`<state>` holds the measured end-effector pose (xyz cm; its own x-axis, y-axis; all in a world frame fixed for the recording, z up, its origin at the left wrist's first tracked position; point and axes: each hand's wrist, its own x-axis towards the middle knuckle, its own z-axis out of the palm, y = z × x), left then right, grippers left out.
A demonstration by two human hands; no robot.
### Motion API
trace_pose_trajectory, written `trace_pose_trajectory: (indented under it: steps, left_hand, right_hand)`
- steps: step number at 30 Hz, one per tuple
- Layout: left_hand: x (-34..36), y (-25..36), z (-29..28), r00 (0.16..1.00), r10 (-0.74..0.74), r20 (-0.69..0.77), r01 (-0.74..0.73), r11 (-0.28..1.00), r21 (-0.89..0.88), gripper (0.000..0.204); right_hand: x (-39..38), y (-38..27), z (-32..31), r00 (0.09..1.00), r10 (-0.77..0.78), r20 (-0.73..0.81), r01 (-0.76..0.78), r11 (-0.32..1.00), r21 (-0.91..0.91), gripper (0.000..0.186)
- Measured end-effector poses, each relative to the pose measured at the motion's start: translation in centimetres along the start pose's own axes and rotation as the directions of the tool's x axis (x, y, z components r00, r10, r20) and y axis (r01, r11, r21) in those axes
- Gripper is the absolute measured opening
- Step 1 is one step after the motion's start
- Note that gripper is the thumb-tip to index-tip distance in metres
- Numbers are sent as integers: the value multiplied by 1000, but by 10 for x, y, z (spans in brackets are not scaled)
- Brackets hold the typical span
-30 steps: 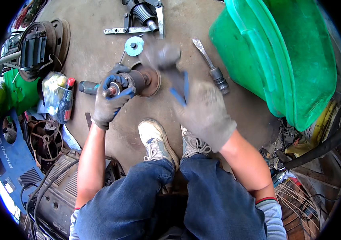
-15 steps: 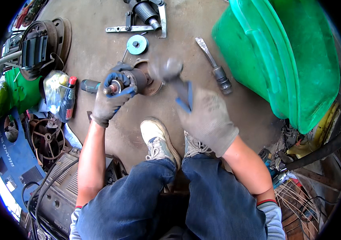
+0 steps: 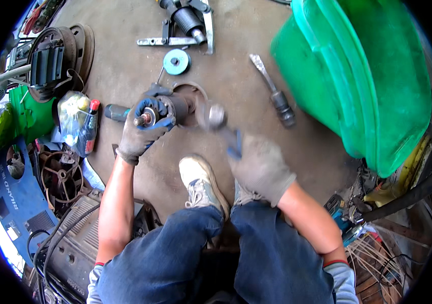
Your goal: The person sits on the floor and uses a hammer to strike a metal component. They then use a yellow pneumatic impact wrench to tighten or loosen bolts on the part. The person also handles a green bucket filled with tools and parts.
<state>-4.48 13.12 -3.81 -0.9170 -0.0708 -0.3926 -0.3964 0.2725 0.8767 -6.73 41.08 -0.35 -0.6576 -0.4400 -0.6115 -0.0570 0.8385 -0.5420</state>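
My left hand (image 3: 137, 141), in a grey glove with blue fingertips, is closed around a dark cylindrical metal part (image 3: 177, 108). A shaft end with a bearing-like ring (image 3: 148, 118) sticks out between thumb and fingers. At the cylinder's far end a round, rusty metal rim (image 3: 202, 90) shows on the floor. My right hand (image 3: 262, 167), gloved alike, grips a hammer (image 3: 217, 115) by its handle. The hammer head is blurred and sits just right of the metal part; whether they touch I cannot tell. Left of my left hand lies a teal-and-black handle (image 3: 117, 112).
Beyond my hands lie a blue round disc (image 3: 176, 62) and a gear puller (image 3: 188, 23). A chisel-like tool (image 3: 273, 91) lies to the right, beside a big green plastic tub (image 3: 348, 76). Bottles in a plastic bag (image 3: 79, 121) and a grey machine (image 3: 71, 243) stand left.
The hammer and my right hand have swung downward, bringing the hammer head nearer to my body. My left hand keeps its grip on the metal part. The whole view has shifted slightly.
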Motion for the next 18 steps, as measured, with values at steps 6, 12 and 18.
trace_pose_trajectory:
  steps: [6,12,18]
  left_hand:
    - [-7,-1,5,997,81,0,-81,996,-22,32]
    - [1,3,1,993,-112,34,113,993,-30,31]
    - [-6,5,4,998,10,58,-8,1000,-20,31]
  right_hand:
    - [55,-32,-33,948,-93,-304,125,988,90,30]
    - [26,-10,1,963,111,245,-100,993,-57,28]
    - [18,-7,-19,998,-9,-62,16,994,110,31]
